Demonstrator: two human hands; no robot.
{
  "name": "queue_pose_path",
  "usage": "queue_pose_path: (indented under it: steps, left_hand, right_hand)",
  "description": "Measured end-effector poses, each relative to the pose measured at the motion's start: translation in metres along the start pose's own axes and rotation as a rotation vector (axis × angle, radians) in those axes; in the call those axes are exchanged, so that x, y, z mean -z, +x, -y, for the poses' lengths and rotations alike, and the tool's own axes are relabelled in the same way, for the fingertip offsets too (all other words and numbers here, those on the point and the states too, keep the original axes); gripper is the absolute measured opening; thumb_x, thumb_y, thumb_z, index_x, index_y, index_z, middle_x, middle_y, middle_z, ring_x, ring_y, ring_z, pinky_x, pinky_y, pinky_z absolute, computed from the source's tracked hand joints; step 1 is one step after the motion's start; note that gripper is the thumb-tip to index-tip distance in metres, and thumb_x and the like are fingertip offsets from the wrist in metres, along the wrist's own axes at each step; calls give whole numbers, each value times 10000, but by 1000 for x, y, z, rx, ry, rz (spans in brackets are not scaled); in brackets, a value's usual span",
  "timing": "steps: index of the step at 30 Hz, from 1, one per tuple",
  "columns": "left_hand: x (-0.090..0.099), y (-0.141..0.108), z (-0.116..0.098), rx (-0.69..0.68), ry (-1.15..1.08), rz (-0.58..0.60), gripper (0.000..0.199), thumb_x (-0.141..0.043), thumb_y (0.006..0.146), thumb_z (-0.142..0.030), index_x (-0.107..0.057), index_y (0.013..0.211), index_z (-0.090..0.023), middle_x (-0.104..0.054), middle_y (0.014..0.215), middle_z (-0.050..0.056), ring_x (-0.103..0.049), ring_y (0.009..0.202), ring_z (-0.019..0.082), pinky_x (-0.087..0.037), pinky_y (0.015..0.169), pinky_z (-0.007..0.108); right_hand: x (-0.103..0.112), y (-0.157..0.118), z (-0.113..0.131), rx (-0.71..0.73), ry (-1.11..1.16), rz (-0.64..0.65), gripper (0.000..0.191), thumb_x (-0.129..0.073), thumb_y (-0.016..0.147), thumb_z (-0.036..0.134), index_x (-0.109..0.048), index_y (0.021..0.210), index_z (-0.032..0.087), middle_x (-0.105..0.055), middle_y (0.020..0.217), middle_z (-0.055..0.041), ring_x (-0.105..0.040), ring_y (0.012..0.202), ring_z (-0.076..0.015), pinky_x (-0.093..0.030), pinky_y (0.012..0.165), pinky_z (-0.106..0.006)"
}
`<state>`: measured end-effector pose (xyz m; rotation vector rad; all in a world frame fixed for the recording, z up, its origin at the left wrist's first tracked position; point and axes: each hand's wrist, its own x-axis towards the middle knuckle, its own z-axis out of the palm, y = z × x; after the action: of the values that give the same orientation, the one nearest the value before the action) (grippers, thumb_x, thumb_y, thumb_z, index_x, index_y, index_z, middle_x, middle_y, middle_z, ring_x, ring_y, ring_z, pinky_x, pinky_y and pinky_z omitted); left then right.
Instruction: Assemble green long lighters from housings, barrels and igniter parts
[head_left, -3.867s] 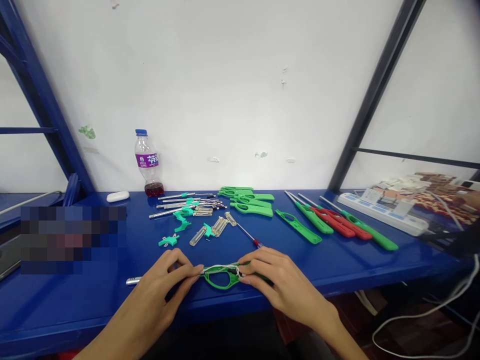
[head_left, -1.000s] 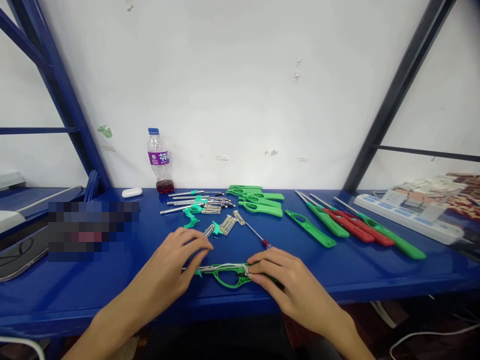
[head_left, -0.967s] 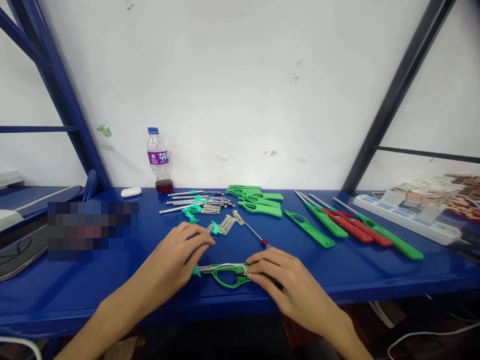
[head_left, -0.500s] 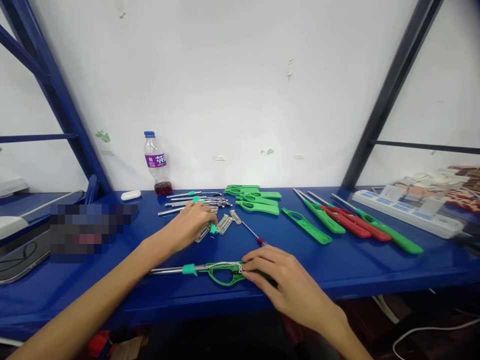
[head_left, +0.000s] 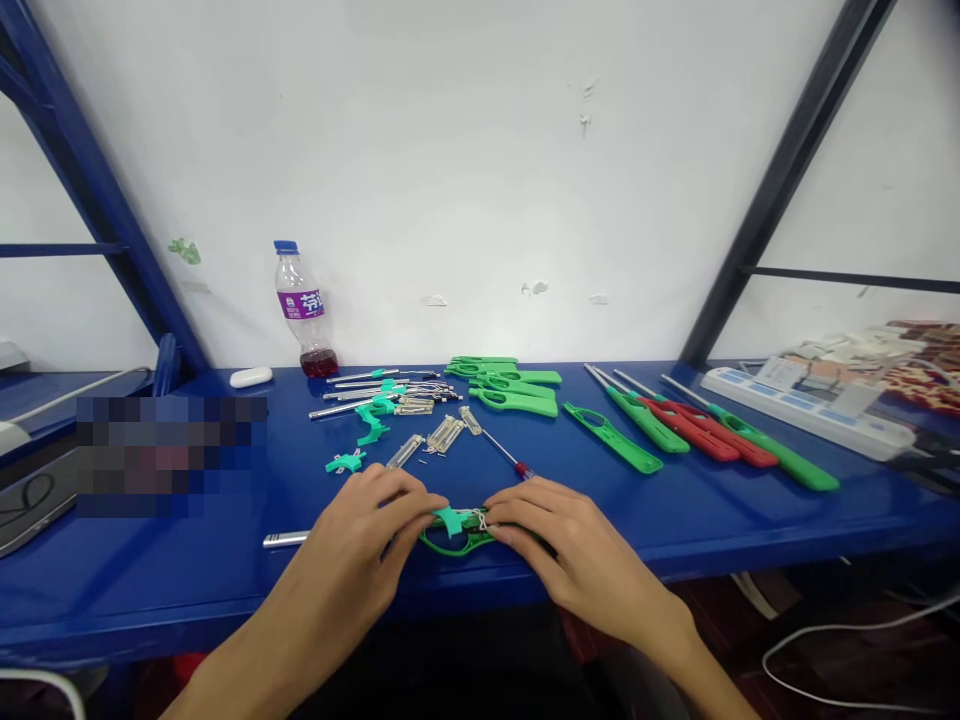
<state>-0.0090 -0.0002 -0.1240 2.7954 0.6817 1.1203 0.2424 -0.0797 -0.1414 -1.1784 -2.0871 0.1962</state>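
My left hand (head_left: 371,530) pinches a small teal plastic trigger (head_left: 452,520) above the loop of a green lighter shell half (head_left: 459,552) near the table's front edge. A metal tube (head_left: 285,539) sticks out to the left beneath that hand, and white wires (head_left: 482,520) show at the loop's right end. My right hand (head_left: 581,540) grips the shell's handle, most of which it hides. Beyond my hands lie loose teal triggers (head_left: 346,461), clear plastic fuel tanks (head_left: 445,434) and a screwdriver (head_left: 517,465) with a red and clear handle.
Several green shell halves (head_left: 517,402) and metal tubes with wires (head_left: 349,398) lie toward the wall. Red and green lighters (head_left: 694,435) lie at the right, beside a white power strip (head_left: 810,415). A bottle (head_left: 304,315) and a white case (head_left: 250,377) stand at the back left.
My left hand has come back from the small parts toward me and now holds a teal trigger over the shell. My right hand stays on the handle.
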Motion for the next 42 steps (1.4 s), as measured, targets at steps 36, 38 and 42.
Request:
queue_pose_path:
  steps: [36,38,42]
  left_hand:
    - [-22,-2,-4,60,-170,-23,216,-556,1027,-80,-722,1053,-215,-662,924,-3,-611,825,138,-489,752,276]
    - [-22,-2,-6,61,-171,-25,213,-551,1030,-86,-719,1063,-212,-661,930,0,-613,834,139,-493,760,276]
    - [-22,-3,-7,72,-175,-37,221,-553,1028,-89,-720,1075,-226,-662,928,-5,-617,844,137,-498,763,268]
  right_hand:
    - [0,-1,-4,33,-29,-19,177,-535,1174,287,-698,1125,237,-729,1221,-4,-683,1107,-212,-463,1017,-344]
    - [-1,-1,-5,31,-17,-39,163,-547,1170,291,-697,1129,242,-735,1222,5,-688,1117,-205,-460,1013,-334]
    - [-1,-1,-4,21,7,-49,149,-553,1167,289,-683,1112,243,-739,1218,13,-690,1111,-203,-449,1011,-333]
